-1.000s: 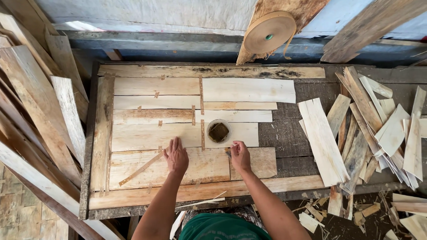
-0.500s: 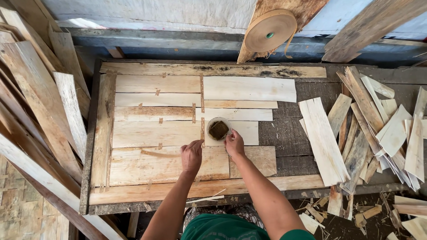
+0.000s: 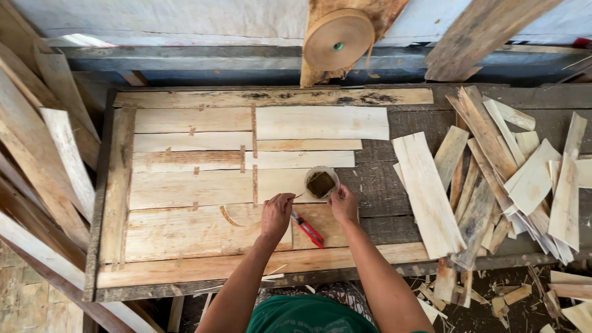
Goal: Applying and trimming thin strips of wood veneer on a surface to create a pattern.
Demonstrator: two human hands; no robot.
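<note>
Pale wood everywhere, thin veneer strips (image 3: pixel 203 179) laid side by side across a dark workbench (image 3: pixel 394 197) and framed by rough planks. Right hand (image 3: pixel 343 205) is up at a small clear plastic cup (image 3: pixel 321 182) of brown paste, fingers curled against its lower right rim, touching it and steadying it where it stands on the strips near the middle of the bench. Left hand (image 3: pixel 276 214) sits just left of the cup, fingers pinched narrow on a thin stick (image 3: pixel 298 197) whose tip points toward the cup's edge; whether the tip is in the paste, I cannot tell. Between the two wrists a red utility knife (image 3: pixel 307 229) lies loose on the wood, angled down to the right, touching neither hand. A curved brown sliver (image 3: pixel 228 217) rests on the strips just left of the left hand. Off to the right, a loose heap of veneer offcuts (image 3: pixel 512 179) sprawls over the bench edge, with one long pale piece (image 3: pixel 425 194) lying nearest the right arm. Up top, a big roll of brown tape (image 3: pixel 338 38) hangs over the back of the bench. More boards (image 3: pixel 43 148) lean along the left side.
</note>
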